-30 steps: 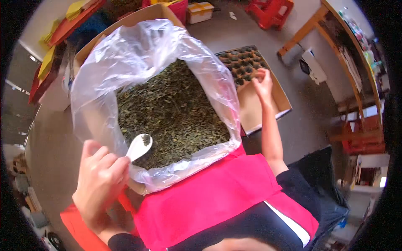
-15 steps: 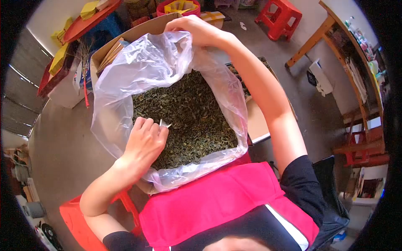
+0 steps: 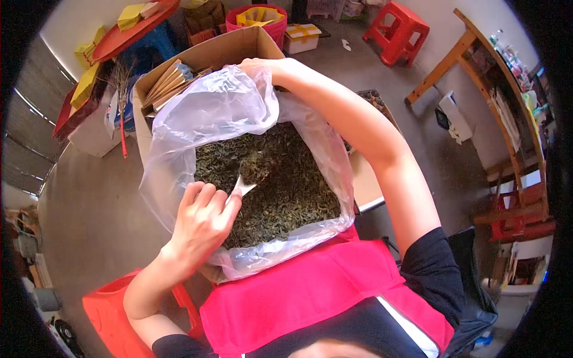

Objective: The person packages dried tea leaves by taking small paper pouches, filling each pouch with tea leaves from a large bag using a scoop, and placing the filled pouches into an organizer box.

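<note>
A clear plastic bag [image 3: 209, 119] lines a cardboard box [image 3: 239, 45] and holds dark dried leaves [image 3: 286, 203]. My left hand [image 3: 206, 218] is closed round the handle of a white spoon [image 3: 243, 186], whose bowl carries a heap of leaves above the rest. At the box's far side, my right hand [image 3: 259, 67] reaches to the top edge of the bag; its fingers are largely hidden behind the plastic. Folded brown paper packets [image 3: 170, 83] stand in the box beside the bag, at the upper left.
Partly behind my right arm lies a shallow tray [image 3: 365, 182] with dark items at its far end. A red stool [image 3: 397, 33] stands at the back right, near a wooden table [image 3: 444, 56]. An orange-red seat [image 3: 110, 310] is at the lower left.
My right hand moved from the tray to the far edge of the bag. My left hand moved in over the leaves, and the spoon now carries a heap. More of the paper packets shows.
</note>
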Motion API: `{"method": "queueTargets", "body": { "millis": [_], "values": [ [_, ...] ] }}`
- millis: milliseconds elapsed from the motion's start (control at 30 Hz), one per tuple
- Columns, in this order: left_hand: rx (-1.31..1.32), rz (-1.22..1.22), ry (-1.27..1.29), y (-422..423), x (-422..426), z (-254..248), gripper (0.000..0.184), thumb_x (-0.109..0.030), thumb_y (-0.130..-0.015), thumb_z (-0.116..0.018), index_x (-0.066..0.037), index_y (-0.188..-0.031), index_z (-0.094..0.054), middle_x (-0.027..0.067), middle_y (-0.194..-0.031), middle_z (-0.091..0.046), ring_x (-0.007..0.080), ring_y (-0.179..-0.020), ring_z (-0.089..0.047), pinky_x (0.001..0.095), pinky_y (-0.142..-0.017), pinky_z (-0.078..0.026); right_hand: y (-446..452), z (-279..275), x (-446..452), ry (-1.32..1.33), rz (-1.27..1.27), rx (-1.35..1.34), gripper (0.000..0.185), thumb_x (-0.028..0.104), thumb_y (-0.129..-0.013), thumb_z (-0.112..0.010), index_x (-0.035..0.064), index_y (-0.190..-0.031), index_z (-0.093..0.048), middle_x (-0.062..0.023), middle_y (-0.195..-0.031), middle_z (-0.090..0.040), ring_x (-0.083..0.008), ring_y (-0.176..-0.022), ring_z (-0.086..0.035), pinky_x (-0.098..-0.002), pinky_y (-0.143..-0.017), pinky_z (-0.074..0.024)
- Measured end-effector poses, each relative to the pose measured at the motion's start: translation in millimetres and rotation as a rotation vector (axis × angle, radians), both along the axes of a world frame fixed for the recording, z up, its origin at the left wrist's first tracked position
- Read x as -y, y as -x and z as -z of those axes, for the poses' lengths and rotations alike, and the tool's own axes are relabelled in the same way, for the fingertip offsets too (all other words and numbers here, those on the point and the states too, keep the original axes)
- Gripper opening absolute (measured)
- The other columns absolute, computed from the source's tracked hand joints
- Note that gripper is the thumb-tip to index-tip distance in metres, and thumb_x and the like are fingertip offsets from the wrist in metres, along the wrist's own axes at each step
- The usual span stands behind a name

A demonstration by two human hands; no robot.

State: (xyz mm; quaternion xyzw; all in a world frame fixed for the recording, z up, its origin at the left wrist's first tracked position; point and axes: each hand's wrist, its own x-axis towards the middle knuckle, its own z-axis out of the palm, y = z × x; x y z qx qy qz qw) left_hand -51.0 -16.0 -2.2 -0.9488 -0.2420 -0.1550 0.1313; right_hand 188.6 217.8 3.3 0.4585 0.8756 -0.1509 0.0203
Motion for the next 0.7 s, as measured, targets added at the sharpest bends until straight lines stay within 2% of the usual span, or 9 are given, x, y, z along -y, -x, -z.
{"method": "queueTargets", "body": {
  "millis": [33, 133, 200, 267, 300, 400, 433, 567, 700],
  "values": [
    [-0.005, 0.0, 0.001, 0.3, 0.6, 0.0, 0.022, -0.009, -0.078, -0.066, -0.003, -0.099, -0.067, 0.0028, -0.072, -0.05, 0.0195, -0.077, -0.054, 0.036, -0.081, -0.045, -1.9, 6.8, -6.7, -0.023, -0.031, 0.022, 0.057, 0.044, -0.092, -0.061, 0.0074, -0.135, -0.056, -0.0203, -0.13, -0.064, -0.0408, -0.122, -0.059, -0.0468, -0.101, -0.0499],
    [-0.022, 0.001, 0.003, 1.9, 2.3, 2.2, 0.024, -0.009, -0.078, -0.066, -0.003, -0.101, -0.068, 0.0025, -0.072, -0.05, 0.0192, -0.077, -0.055, 0.0366, -0.083, -0.045, -13.4, 10.0, -11.7, 0.224, -0.003, -0.229, 0.044, 0.031, -0.095, -0.061, 0.0106, -0.132, -0.049, -0.0217, -0.12, -0.068, -0.0426, -0.11, -0.065, -0.0495, -0.093, -0.0516],
    [-0.037, -0.002, 0.0, 2.7, 3.4, 3.6, 0.025, -0.009, -0.078, -0.066, -0.002, -0.101, -0.068, 0.0023, -0.072, -0.05, 0.0191, -0.078, -0.055, 0.037, -0.083, -0.045, -13.5, 26.6, -25.0, 0.353, 0.091, -0.305, 0.045, 0.028, -0.096, -0.058, 0.0133, -0.138, -0.05, -0.019, -0.122, -0.068, -0.0401, -0.112, -0.065, -0.0498, -0.094, -0.0514],
    [-0.043, -0.001, 0.007, 3.0, 4.7, 3.5, 0.026, -0.009, -0.077, -0.066, -0.002, -0.102, -0.069, 0.0021, -0.071, -0.05, 0.019, -0.078, -0.055, 0.037, -0.084, -0.045, -16.3, 36.9, -30.9, 0.191, -0.008, -0.209, 0.047, 0.026, -0.096, -0.056, 0.015, -0.141, -0.05, -0.0183, -0.121, -0.068, -0.04, -0.11, -0.065, -0.0496, -0.093, -0.0515],
    [-0.045, 0.0, 0.009, 3.1, 5.2, 3.5, 0.026, -0.009, -0.077, -0.066, -0.002, -0.102, -0.069, 0.0019, -0.071, -0.05, 0.0189, -0.078, -0.055, 0.037, -0.084, -0.045, -20.0, 33.2, -28.9, -0.054, -0.292, -0.072, 0.048, 0.033, -0.088, -0.066, 0.0103, -0.13, -0.063, -0.015, -0.127, -0.067, -0.0343, -0.119, -0.063, -0.0459, -0.098, -0.0501],
    [-0.04, 0.005, 0.007, 3.3, 7.4, 2.5, 0.025, -0.01, -0.077, -0.066, -0.002, -0.101, -0.069, 0.0018, -0.071, -0.05, 0.0189, -0.077, -0.056, 0.037, -0.084, -0.045, -15.4, 4.0, -4.4, -0.098, -0.239, -0.056, 0.05, 0.027, -0.082, -0.072, 0.0135, -0.129, -0.064, -0.0146, -0.118, -0.07, -0.0367, -0.113, -0.066, -0.0482, -0.094, -0.0527],
    [-0.039, 0.001, 0.008, 3.3, 7.8, 2.4, 0.025, -0.01, -0.077, -0.066, -0.002, -0.101, -0.069, 0.0019, -0.071, -0.05, 0.0188, -0.077, -0.056, 0.0371, -0.084, -0.045, -17.5, -2.9, 0.3, -0.108, -0.207, -0.111, 0.04, 0.032, -0.082, -0.073, 0.0144, -0.118, -0.069, -0.0139, -0.108, -0.073, -0.0354, -0.104, -0.069, -0.0479, -0.087, -0.0549],
    [-0.028, -0.014, 0.022, 4.0, 10.3, 3.4, 0.025, -0.01, -0.077, -0.067, -0.002, -0.101, -0.069, 0.0018, -0.071, -0.05, 0.0183, -0.076, -0.056, 0.0375, -0.084, -0.046, -18.3, -41.0, 35.7, -0.194, -0.006, -0.165, 0.032, 0.028, -0.077, -0.076, 0.0072, -0.101, -0.071, -0.0141, -0.097, -0.073, -0.0322, -0.094, -0.069, -0.0422, -0.083, -0.0545],
    [-0.027, -0.019, 0.033, 6.0, 12.4, 2.5, 0.024, -0.009, -0.078, -0.068, -0.003, -0.101, -0.069, 0.0014, -0.07, -0.05, 0.0181, -0.076, -0.056, 0.0376, -0.084, -0.045, -40.9, -71.4, 53.8, -0.49, 0.011, -0.421, 0.039, 0.024, -0.078, -0.08, 0.0039, -0.109, -0.068, -0.0138, -0.1, -0.072, -0.0273, -0.095, -0.07, -0.0374, -0.084, -0.0554]
  ]
}}
